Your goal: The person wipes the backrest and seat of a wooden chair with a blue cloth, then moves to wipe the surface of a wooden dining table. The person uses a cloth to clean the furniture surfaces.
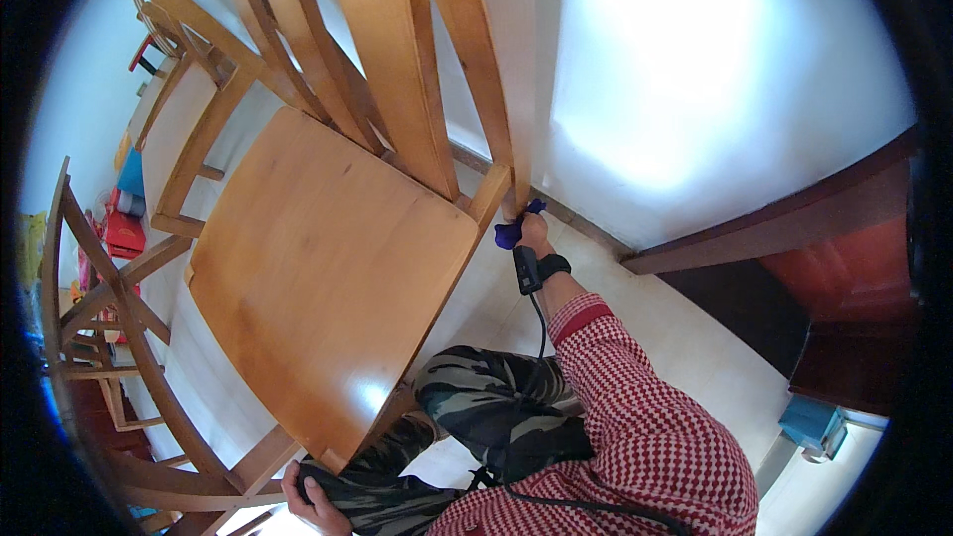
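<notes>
A wooden chair (327, 268) with a broad seat and a slatted back fills the middle of the view. My right hand (534, 231) reaches forward past the seat's right side, closed on a dark blue cloth (509, 235) against the rear of the chair frame, near the wall. A black strap and a small cabled device (527, 270) sit on that wrist. At the bottom left, my left hand (316, 502) lies by my camouflage-trousered knee, near the seat's front corner; its fingers are bent, with the thumb apart. Whether it grips a dark item there, I cannot tell.
Another wooden chair with a crossed frame (123, 275) stands at the left, with more wooden furniture behind it. Red objects (123, 231) lie beyond. A white wall (670, 89) rises ahead, and a dark wooden door frame (774, 216) is on the right, near a blue box (811, 420).
</notes>
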Demonstrator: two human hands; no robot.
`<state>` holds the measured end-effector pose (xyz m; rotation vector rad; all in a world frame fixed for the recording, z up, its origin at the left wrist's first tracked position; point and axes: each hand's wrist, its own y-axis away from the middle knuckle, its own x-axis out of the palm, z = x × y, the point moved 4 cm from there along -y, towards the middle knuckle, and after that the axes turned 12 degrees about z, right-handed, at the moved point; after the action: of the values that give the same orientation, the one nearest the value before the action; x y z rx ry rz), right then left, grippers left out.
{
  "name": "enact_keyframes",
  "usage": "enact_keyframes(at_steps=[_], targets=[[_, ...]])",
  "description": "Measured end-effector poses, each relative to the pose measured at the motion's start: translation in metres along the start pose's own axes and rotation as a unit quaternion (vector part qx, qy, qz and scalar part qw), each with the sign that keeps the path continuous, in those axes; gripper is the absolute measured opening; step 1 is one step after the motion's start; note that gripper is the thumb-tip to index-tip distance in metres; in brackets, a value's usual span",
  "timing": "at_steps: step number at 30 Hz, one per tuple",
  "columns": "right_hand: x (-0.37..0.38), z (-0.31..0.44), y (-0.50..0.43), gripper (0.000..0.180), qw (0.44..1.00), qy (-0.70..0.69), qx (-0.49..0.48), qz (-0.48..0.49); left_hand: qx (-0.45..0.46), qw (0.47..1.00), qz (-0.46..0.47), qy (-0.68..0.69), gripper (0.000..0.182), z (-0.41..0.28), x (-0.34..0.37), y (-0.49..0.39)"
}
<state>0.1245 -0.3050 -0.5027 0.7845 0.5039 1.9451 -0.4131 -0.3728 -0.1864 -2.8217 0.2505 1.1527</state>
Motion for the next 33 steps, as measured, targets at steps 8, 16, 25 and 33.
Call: enact_keyframes(at_steps=[8, 16, 25, 33], targets=[[0.030, 0.067, 0.052, 0.034, 0.984, -0.043, -0.115, 0.127, 0.003, 0.998, -0.040, -0.043, 0.036, 0.002, -0.001, -0.002], [0.035, 0.123, 0.142, 0.031, 0.940, 0.003, -0.288, 0.184, -0.046, 0.998, -0.017, -0.035, 0.037, -0.005, 0.002, -0.005], [0.057, 0.057, 0.088, 0.033, 0.913, -0.311, 0.070, 0.253, -0.051, 0.998, -0.028, -0.032, 0.041, -0.001, -0.001, -0.001], [0.052, -0.009, 0.020, 0.024, 0.931, -0.294, 0.082, 0.202, -0.046, 0.998, -0.023, -0.020, 0.040, 0.002, -0.004, 0.005]])
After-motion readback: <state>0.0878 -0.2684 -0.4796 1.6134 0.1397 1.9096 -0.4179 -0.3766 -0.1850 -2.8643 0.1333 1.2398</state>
